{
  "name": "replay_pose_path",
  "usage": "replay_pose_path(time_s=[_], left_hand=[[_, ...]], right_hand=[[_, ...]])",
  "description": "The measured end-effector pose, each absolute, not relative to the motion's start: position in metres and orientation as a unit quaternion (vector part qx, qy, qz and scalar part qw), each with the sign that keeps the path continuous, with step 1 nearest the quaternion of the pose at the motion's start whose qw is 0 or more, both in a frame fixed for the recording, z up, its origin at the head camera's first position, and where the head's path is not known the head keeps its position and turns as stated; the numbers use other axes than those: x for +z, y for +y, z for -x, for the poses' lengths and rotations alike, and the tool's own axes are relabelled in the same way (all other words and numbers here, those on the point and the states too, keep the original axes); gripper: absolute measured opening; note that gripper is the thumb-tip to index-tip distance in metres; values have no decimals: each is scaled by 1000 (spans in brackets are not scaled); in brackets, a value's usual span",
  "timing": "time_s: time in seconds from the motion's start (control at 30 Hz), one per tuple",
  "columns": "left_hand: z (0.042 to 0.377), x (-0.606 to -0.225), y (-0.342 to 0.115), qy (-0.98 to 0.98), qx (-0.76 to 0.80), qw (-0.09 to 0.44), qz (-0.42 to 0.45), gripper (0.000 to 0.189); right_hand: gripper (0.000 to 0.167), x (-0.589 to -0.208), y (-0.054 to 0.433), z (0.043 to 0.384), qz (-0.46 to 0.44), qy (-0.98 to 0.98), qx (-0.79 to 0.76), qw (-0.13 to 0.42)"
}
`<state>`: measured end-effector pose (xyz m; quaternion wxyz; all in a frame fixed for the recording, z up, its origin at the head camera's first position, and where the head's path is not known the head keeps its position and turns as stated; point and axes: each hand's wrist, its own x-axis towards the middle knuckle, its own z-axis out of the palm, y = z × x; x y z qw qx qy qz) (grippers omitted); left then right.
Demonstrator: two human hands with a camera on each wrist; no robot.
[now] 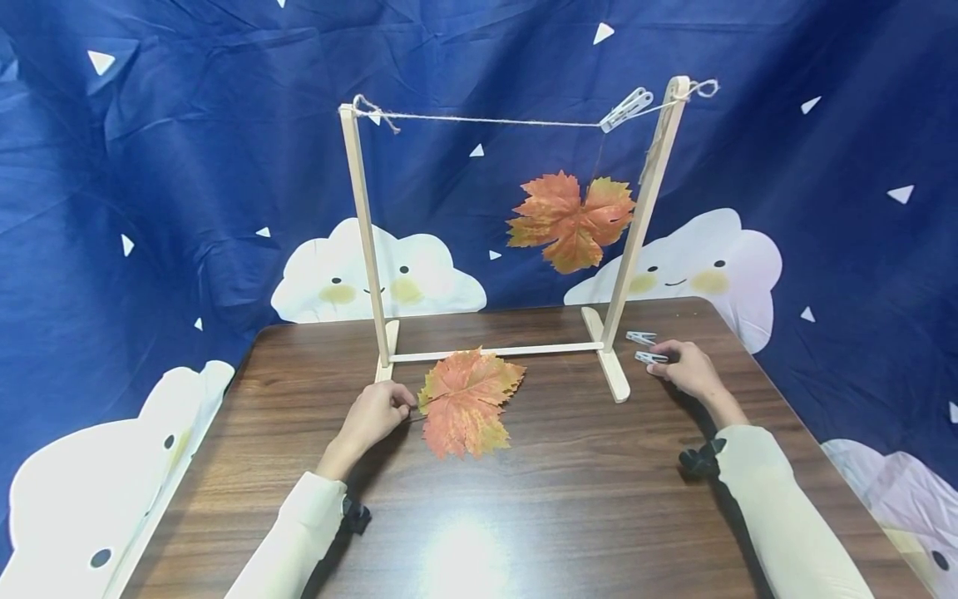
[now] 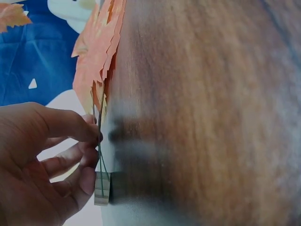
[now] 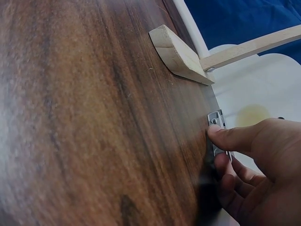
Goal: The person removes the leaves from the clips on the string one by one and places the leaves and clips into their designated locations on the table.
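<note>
My left hand is at the left of the table, its fingertips pinching the thin stems of the orange-red autumn leaves. In the left wrist view these leaves look layered, one over another. Over on the right, my right hand pinches a pale grey clothespin between thumb and fingers, close to the tabletop. A second clothespin lies just behind it. Higher up, another autumn leaf hangs by its stem from a clothespin clipped on the string.
The string runs between two wooden posts of a frame whose feet stand on the brown table. A low crossbar joins the feet. Behind hangs a blue cloth with clouds and triangles.
</note>
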<state>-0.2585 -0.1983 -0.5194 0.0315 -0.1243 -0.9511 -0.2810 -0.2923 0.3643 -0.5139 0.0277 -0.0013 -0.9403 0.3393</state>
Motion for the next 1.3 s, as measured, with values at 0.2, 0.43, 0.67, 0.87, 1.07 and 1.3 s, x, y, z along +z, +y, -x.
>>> replay_pose_path(time_s=[0.2, 0.43, 0.67, 0.87, 1.07, 1.3], left_hand=[[258, -518, -198, -947, -299, 33, 112, 16], [260, -513, -201, -942, -315, 58, 95, 15], [266, -509, -205, -930, -343, 96, 87, 15], [267, -499, -204, -914, -382, 117, 75, 16], [271, -484, -200, -899, -408, 144, 76, 14], [272, -463, -191, -884, -430, 162, 81, 6]], right_hand=[[46, -519, 367, 295, 1, -943, 332, 29], [45, -520, 366, 297, 4, -941, 338, 36], [37, -521, 363, 292, 10, -924, 376, 75], [31, -517, 361, 290, 40, -918, 373, 125], [28, -501, 359, 290, 59, -913, 364, 173], [28, -473, 349, 291, 27, -909, 357, 213]])
